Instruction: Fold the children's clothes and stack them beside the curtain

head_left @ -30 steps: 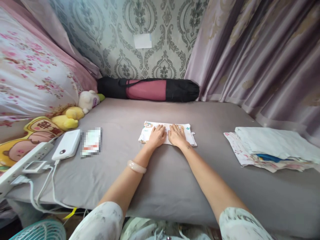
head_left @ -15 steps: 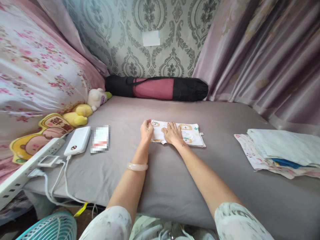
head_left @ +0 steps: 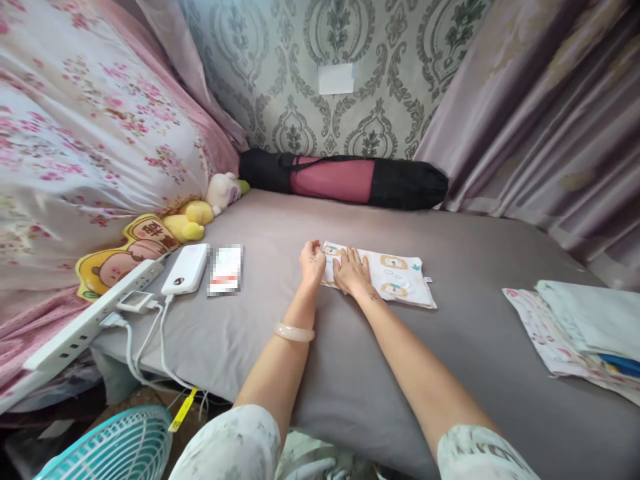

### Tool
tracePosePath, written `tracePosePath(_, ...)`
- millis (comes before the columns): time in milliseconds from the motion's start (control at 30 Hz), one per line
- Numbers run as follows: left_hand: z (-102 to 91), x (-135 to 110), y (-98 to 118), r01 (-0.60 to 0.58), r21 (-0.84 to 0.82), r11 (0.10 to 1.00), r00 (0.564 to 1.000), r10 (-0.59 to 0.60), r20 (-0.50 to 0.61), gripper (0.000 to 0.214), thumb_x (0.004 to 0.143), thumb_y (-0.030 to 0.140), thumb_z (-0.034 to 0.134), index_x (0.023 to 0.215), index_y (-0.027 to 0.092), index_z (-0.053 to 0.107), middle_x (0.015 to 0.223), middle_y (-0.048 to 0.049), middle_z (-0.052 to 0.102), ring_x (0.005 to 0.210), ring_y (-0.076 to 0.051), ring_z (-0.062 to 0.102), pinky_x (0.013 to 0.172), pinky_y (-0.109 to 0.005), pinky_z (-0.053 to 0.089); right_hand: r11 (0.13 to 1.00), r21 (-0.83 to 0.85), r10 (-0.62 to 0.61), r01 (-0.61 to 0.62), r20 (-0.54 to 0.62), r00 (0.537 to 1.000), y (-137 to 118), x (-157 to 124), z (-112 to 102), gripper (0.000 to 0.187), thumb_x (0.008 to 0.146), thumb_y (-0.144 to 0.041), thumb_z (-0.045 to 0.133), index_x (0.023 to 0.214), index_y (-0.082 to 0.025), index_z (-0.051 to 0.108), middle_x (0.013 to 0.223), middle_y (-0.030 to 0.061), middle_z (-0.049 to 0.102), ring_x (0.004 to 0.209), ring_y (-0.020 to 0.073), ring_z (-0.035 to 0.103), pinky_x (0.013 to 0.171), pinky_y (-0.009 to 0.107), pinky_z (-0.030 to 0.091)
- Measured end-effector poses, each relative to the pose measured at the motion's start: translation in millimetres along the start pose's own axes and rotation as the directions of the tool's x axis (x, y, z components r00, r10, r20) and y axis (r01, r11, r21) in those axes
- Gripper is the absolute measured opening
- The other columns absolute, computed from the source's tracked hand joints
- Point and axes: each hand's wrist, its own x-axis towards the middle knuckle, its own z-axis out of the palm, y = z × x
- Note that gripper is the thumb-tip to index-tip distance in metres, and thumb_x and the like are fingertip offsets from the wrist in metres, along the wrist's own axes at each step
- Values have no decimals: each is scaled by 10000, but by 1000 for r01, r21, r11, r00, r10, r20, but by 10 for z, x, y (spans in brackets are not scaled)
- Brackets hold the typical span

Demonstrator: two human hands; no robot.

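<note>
A small white garment (head_left: 397, 272) lies folded into a flat rectangle on the grey sheet, printed with tan lion-like faces and green marks. A small tag sticks out at its right end. My left hand (head_left: 313, 263) is at the garment's left edge, fingers curled in on it; the fingertips are partly hidden. Flat on the left part of the cloth rests my right hand (head_left: 354, 273), its fingers spread and pointing away from me. A pale bangle (head_left: 294, 332) circles my left wrist.
On the right lies a stack of folded clothes (head_left: 575, 327). To the left are a white power bank (head_left: 186, 270), a blurred-out packet (head_left: 226, 270), a power strip (head_left: 95, 313) with cables and plush toys (head_left: 190, 220). A black and pink rolled bag (head_left: 335, 179) lies along the wall.
The view has turned, so everything sits further right in it. My right hand has slid left over the garment, closer to my left hand, which stays at the left edge.
</note>
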Motion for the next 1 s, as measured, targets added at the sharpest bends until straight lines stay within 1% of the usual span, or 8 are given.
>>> tracePosePath(133, -34, 29, 7, 20, -19, 1000, 1000, -20, -20, 364, 812, 97, 371, 1102, 108, 591, 1107, -131, 668, 1070, -182, 619, 973, -325, 462, 1000, -2, 1, -1, 24, 1000, -94, 43, -21, 590, 975, -370, 187, 1471, -72, 298, 1550, 140, 242, 1431, 260, 162, 1144, 479, 76)
tracePosePath(333, -89, 80, -24, 46, -33, 998, 997, -48, -56, 378, 795, 90, 363, 1097, 113, 588, 1088, -122, 672, 1060, -170, 620, 970, -311, 463, 998, 7, -62, 62, -36, 997, -237, 75, 54, 582, 976, -373, 191, 1465, -84, 317, 1549, 124, 256, 1430, 260, 168, 1145, 460, 91)
tracePosePath(400, -88, 90, -39, 58, -45, 997, 996, -61, -65, 375, 795, 94, 366, 1093, 120, 591, 1084, -118, 676, 1052, -173, 623, 970, -321, 464, 998, 1, -57, 57, -19, 998, -246, 85, 52, 581, 976, -374, 191, 1463, -88, 322, 1548, 124, 258, 1427, 263, 176, 1143, 466, 95)
tracePosePath(500, -78, 100, -56, 65, -58, 996, 996, -68, -64, 369, 804, 109, 367, 1094, 132, 594, 1082, -116, 677, 1058, -183, 622, 976, -348, 463, 998, -9, -59, 59, -4, 998, -284, 115, 18, 579, 977, -370, 181, 1471, -93, 303, 1554, 124, 239, 1434, 257, 155, 1141, 486, 89)
tracePosePath(600, -76, 114, -74, 67, -64, 996, 996, -71, -57, 379, 812, 118, 357, 1111, 129, 590, 1095, -126, 671, 1071, -194, 615, 984, -369, 458, 991, -34, -126, 126, 1, 992, -360, 140, 12, 588, 973, -343, 185, 1486, -63, 253, 1567, 128, 193, 1444, 246, 112, 1147, 481, 70)
tracePosePath(767, -103, 126, -91, 63, -53, 997, 996, -67, -65, 394, 807, 110, 348, 1123, 116, 584, 1111, -139, 665, 1065, -195, 616, 979, -362, 461, 987, -34, -159, 160, 10, 987, -449, 150, 76, 589, 961, -306, 229, 1483, -33, 244, 1561, 143, 206, 1438, 250, 136, 1148, 461, 82)
tracePosePath(900, -94, 69, -26, 20, 38, 999, 999, -18, -45, 383, 822, 126, 349, 1122, 139, 587, 1101, -114, 671, 1073, -196, 613, 978, -358, 459, 981, 103, -168, 166, 9, 986, -346, 168, 1, 568, 980, -317, 151, 1485, -76, 250, 1558, 114, 233, 1432, 207, 175, 1148, 411, 130)
tracePosePath(1000, -37, -23, 55, -63, 130, 990, 998, 60, 25, 387, 831, 122, 346, 1134, 143, 586, 1124, -107, 665, 1089, -196, 605, 971, -342, 461, 985, 132, -101, 109, -67, 993, -80, 124, -116, 562, 984, -343, 153, 1482, -105, 258, 1562, 108, 222, 1436, 206, 160, 1146, 423, 130)
